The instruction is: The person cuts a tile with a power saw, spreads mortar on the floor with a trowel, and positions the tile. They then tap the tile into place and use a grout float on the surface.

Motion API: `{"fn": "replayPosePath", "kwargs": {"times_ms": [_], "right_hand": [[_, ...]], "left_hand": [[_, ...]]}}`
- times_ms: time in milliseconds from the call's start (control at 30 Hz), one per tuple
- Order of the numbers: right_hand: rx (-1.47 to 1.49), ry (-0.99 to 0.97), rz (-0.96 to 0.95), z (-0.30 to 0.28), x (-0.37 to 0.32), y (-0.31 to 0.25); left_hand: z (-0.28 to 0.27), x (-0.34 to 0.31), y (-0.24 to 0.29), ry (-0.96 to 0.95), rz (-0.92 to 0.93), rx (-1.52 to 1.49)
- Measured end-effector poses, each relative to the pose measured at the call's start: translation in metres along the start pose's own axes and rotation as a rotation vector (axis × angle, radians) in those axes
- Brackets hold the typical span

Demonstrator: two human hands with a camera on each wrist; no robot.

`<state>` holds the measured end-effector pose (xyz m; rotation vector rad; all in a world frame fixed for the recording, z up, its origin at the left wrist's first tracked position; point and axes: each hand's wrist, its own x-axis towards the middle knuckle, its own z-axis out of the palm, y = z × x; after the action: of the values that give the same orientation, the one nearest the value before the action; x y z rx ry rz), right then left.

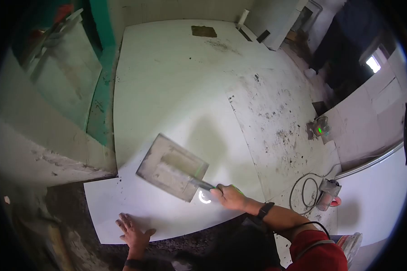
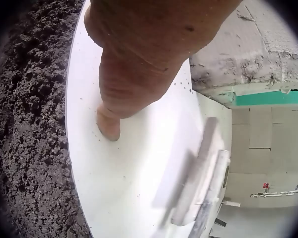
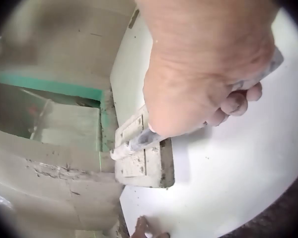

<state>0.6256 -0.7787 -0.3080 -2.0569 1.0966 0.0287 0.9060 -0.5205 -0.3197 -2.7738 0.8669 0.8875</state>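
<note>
A grey, mortar-caked flat trowel [image 1: 172, 167] lies over a large white tile [image 1: 135, 212] set on the floor. My right hand [image 1: 228, 196] grips the trowel's handle [image 3: 139, 141], fingers curled round it; the blade [image 3: 144, 161] sits just beyond the knuckles in the right wrist view. My left hand [image 1: 132, 231] rests flat on the tile's near edge with fingers spread. In the left wrist view a finger [image 2: 109, 126] presses on the white tile [image 2: 134, 178], and the trowel [image 2: 201, 186] shows blurred at the far side.
Rough grey mortar bed [image 1: 77, 244] lies at the tile's near and left edge. More white tiles [image 1: 176, 77] cover the floor ahead. A green-lit laser level [image 1: 320, 128] and a power tool with coiled cable [image 1: 328, 194] stand at the right. A concrete ledge [image 1: 45, 149] rises at left.
</note>
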Motion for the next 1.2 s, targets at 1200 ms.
{"fn": "replayPosePath", "kwargs": {"times_ms": [1200], "right_hand": [[-0.164,0.569,0.052,-0.01,0.131,0.088]], "left_hand": [[-0.087,0.12,0.169,-0.154,0.346,0.429]]}}
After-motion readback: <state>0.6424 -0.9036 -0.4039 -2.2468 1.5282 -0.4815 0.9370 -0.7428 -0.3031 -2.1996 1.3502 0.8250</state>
